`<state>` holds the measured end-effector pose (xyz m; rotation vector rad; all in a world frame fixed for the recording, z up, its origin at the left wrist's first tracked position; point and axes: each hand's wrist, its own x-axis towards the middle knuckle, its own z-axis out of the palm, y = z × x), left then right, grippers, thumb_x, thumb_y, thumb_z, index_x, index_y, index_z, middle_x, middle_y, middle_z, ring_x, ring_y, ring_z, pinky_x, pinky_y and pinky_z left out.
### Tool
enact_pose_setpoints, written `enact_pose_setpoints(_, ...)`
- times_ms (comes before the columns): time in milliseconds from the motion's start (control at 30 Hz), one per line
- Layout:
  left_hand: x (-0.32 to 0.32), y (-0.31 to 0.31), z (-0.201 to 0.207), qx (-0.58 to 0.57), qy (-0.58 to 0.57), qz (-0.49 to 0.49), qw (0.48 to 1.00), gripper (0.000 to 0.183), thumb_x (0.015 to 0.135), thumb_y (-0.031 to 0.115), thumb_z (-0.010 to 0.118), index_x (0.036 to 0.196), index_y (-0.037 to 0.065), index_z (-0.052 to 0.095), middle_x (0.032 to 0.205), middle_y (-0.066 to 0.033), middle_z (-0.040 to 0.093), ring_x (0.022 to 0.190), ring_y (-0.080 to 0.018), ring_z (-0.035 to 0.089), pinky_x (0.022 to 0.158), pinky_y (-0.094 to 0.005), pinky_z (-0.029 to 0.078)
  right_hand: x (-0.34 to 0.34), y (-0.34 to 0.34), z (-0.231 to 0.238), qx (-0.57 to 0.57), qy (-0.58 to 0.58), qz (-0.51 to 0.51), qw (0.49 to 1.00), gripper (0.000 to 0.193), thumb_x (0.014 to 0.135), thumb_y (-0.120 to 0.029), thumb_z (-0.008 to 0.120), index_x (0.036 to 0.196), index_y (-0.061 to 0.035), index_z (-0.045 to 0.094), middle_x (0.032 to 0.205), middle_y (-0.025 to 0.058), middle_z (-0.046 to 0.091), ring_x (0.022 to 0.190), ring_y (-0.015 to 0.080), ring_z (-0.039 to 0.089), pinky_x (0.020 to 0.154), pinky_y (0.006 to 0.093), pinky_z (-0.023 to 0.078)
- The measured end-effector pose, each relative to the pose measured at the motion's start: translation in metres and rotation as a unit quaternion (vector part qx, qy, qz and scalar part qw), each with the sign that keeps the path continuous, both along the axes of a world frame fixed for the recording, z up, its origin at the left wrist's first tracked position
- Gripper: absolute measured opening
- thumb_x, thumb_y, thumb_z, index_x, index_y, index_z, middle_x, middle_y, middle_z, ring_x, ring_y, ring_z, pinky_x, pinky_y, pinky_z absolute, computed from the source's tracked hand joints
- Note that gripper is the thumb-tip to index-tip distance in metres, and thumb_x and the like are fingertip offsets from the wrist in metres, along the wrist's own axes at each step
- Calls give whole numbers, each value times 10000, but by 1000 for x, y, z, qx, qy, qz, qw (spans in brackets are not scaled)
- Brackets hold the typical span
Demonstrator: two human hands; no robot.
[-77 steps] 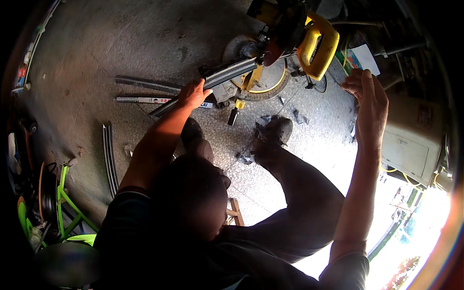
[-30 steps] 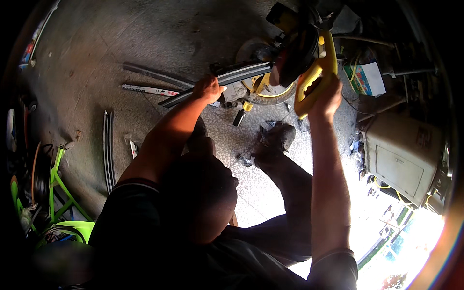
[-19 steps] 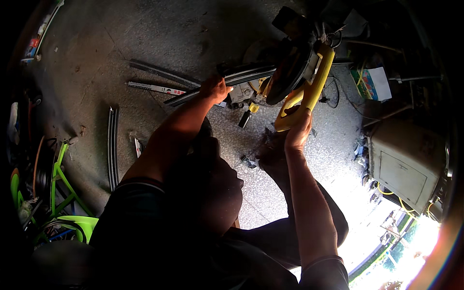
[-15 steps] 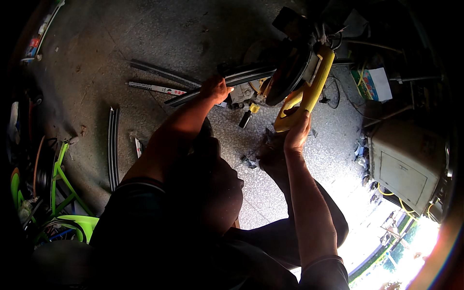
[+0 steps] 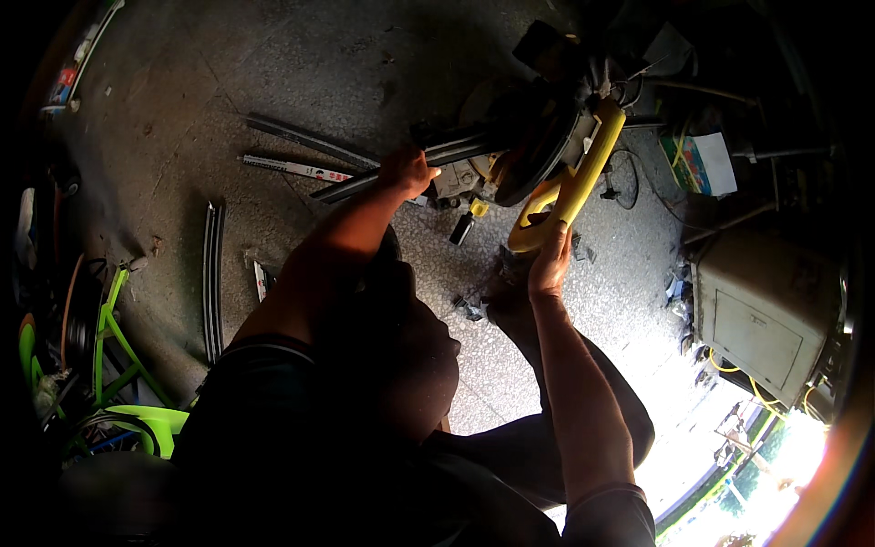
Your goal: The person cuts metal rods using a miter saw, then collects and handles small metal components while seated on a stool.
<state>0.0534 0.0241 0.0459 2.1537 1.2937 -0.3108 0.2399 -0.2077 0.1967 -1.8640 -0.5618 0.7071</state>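
We've got the long, dark, grooved strip (image 5: 460,146) at the round black saw guard (image 5: 545,159), gripped in our left hand (image 5: 406,171); our right hand (image 5: 550,260) curls around the yellow looped handle (image 5: 585,176). Speckled grey floor (image 5: 510,365) below.

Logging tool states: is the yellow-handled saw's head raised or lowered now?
Lowered: its yellow handle, held by the right hand, has swung down since the earliest picture. Cutting contact is hidden.
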Motion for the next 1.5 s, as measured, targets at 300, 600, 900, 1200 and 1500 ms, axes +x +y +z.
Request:
enact_pose_setpoints(300, -3, -4, -23, 85, -10, -13, 996, 639, 963, 587, 648, 1193, -9, 668, 1199, -221, 701, 1131, -378, 687, 933, -474, 564, -2, -18, -36, -6, 29, 40, 999, 615, 1114, -561, 342, 1349, -41, 572, 1250, 110, 645, 1174, 224, 584, 1057, 369, 426)
enact_pose_setpoints(600, -4, -6, -48, 44, -69, 18, 997, 618, 942, 581, 669, 1225, 32, 640, 1202, -178, 704, 1103, -390, 690, 922, -494, 561, 33, 24, 31, 4, -56, -29, 998, 642, 1100, -551, 363, 1198, 17, 646, 1018, 143, 731, 941, 216, 690, 882, 357, 533)
enact_pose_setpoints(900, -48, -13, -31, 119, -151, -36, 981, 531, 912, 464, 738, 1103, -11, 599, 1051, -234, 683, 982, -400, 692, 833, -480, 551, 98, 131, 126, -96, -156, -137, 974, 906, 994, -756, 375, 1077, 69, 741, 910, 188, 757, 871, 299, 731, 841, 442, 556)
enact_pose_setpoints(1200, -96, -64, 23, 146, -212, -82, 963, 435, 887, 368, 778, 1039, 32, 547, 920, -168, 640, 869, -377, 694, 706, -497, 555, 120, 134, 143, -65, -56, -127, 988, 661, 993, -591, 483, 1140, 6, 725, 1009, 142, 755, 871, 247, 738, 786, 386, 584)
enact_pose_setpoints(1500, -120, -75, -10, 116, -225, -118, 960, 416, 875, 352, 770, 1035, 32, 558, 881, -189, 673, 805, -412, 690, 698, -514, 552, 116, 150, 151, -38, -37, -158, 986, 649, 991, -537, 450, 1065, 57, 702, 858, 178, 726, 642, 273, 717, 653, 406, 592)
